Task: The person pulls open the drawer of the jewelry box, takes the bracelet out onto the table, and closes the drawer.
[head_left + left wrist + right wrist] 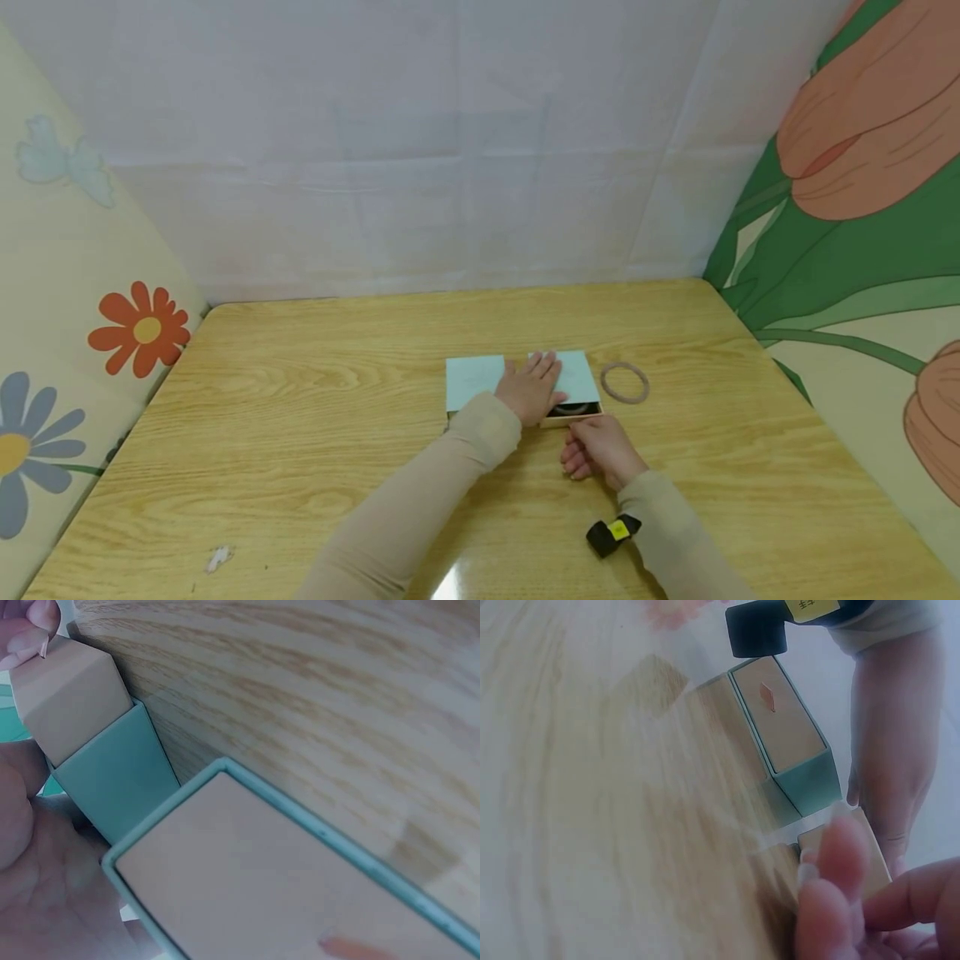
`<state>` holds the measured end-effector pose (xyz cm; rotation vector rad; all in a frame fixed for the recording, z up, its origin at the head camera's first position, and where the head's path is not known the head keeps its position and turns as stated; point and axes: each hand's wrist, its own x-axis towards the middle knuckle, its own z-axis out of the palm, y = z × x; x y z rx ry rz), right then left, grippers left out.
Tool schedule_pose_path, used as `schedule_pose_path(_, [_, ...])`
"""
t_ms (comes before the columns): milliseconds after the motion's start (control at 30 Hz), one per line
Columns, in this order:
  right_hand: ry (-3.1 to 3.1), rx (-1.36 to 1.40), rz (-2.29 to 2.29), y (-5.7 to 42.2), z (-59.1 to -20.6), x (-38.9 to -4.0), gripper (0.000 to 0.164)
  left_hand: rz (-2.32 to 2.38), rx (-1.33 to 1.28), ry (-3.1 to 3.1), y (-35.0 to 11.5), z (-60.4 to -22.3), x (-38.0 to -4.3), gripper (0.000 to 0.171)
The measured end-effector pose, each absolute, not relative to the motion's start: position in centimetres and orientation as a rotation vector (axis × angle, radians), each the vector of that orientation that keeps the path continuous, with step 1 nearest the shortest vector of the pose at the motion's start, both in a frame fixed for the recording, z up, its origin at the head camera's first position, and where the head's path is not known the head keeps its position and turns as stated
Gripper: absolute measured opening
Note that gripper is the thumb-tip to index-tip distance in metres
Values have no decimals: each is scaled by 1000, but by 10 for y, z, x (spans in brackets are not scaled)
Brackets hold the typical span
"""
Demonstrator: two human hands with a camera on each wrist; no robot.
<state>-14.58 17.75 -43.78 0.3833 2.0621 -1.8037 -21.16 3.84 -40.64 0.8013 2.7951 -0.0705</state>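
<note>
Two pale turquoise sliding boxes stand side by side on the table. My left hand (529, 390) rests with straight fingers on top of the right box (579, 377), its thumb side near the open end. The beige drawer (71, 697) of that box is partly out of its turquoise sleeve (124, 772), and a dark ring-shaped bangle (574, 409) shows inside. At the drawer's front, my right hand (602, 450) pinches a small pull tab (43, 649) between thumb and curled fingers. The left box (471, 383) is closed, its beige end (780, 720) flush with the sleeve.
A brownish-pink bangle (646, 386) lies on the wooden table (315, 450) right of the boxes. A white scrap (218, 559) is near the front left. A black strap device (611, 533) sits on the right wrist. A white cloth (390, 167) hangs behind.
</note>
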Motion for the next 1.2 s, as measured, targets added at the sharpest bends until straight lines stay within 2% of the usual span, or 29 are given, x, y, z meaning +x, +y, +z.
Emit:
schedule_pose_path(900, [2059,377,-1819,179,-436,-140,25,-68,799,2801,40,-420,-219,60])
schedule_pose_path(1200, [2053,360,-1829,179,-437,-137,26,-68,791,2783,40,-409,-214,60])
